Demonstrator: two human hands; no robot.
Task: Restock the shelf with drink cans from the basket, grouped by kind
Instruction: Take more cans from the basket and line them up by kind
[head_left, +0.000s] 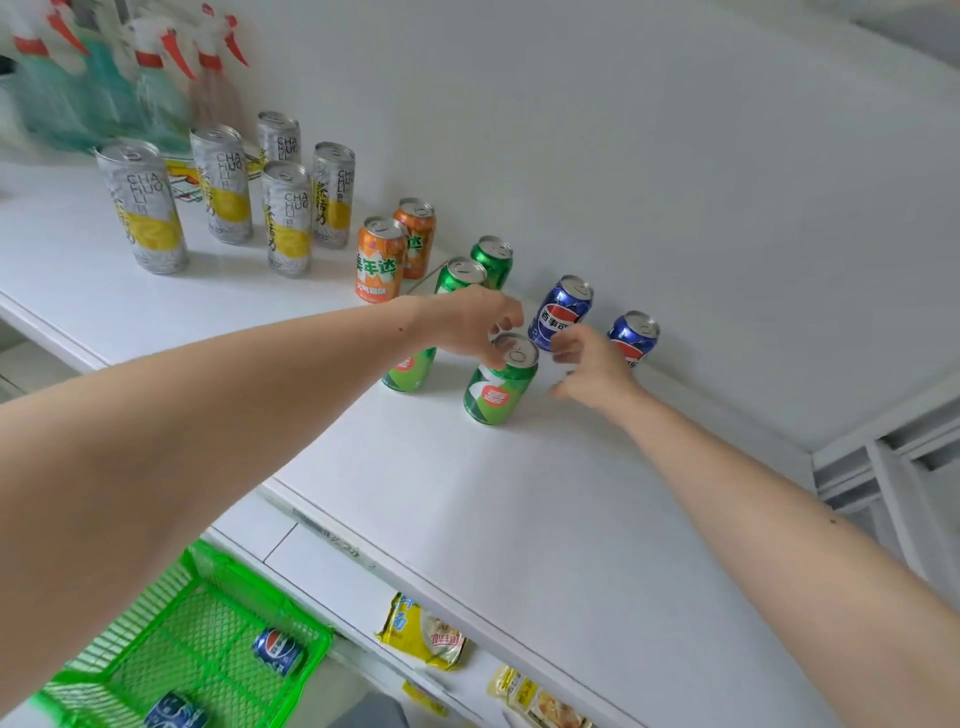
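A green can (498, 389) stands upright on the white shelf (519, 509), in front of three other green cans (460, 275). My left hand (467, 325) hovers over its top with fingers loosely curled, the thumb touching the rim. To the can's right, my right hand (587, 366) is loosely curled and holds nothing. Behind that hand stand two blue cans (561, 312). Two orange cans (379, 260) and several tall silver-and-yellow cans (285, 218) stand further left. The green mesh basket (156, 623) at lower left holds two blue cans (278, 649).
Spray bottles (150, 67) with red triggers stand at the shelf's far left. Yellow snack packets (421, 634) lie on the lower shelf below. A white back wall runs behind the cans. The shelf's front right part is bare.
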